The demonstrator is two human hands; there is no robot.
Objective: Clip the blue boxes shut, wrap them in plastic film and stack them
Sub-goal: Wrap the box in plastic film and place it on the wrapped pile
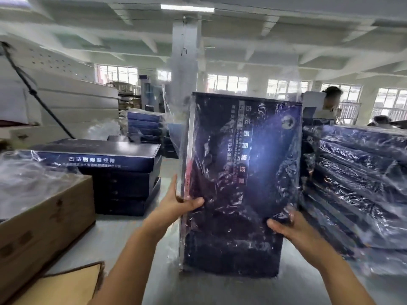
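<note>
Warehouse hall: concrete beamed ceiling, strip lamp (pixel 187 8) lit, row of windows (pixel 228 83) along far wall, square pillar (pixel 186 51) at centre. Grey counter (pixel 114 234) in foreground.

Blue box (pixel 242 172) upright on one short end on counter, centre of view, printed face toward camera. Sheathed in plastic film (pixel 180 133), wrinkled over the face; loose film standing up past top edge and out past left edge.

Left hand (pixel 176 208) clamped on left long edge, roughly mid-height: thumb across front face, fingers round behind. Right hand (pixel 286 225) clamped on right edge, lower down: thumb on front, fingers out of sight behind; motion-blurred. Hands well apart, box between them.

Left of box, apart from it: stack of bare blue boxes (pixel 123 179), lying flat, white lettering on side of top one. Nearer, at far left: brown cardboard carton (pixel 44 221), heap of loose clear film (pixel 28 179) on top; flat cardboard sheet (pixel 72 285) at bottom-left corner. Further back: smaller far stack (pixel 145 126) of blue boxes.

Right of box, just beside: tall stack of film-wrapped boxes (pixel 356 183), lying flat, glossy. Contact between held box and that stack: cannot tell.

Background: white panels (pixel 72 100) piled at left, black slanted pole (pixel 37 93) in front of them; person (pixel 331 100) at right, behind the wrapped stack, partly hidden.
</note>
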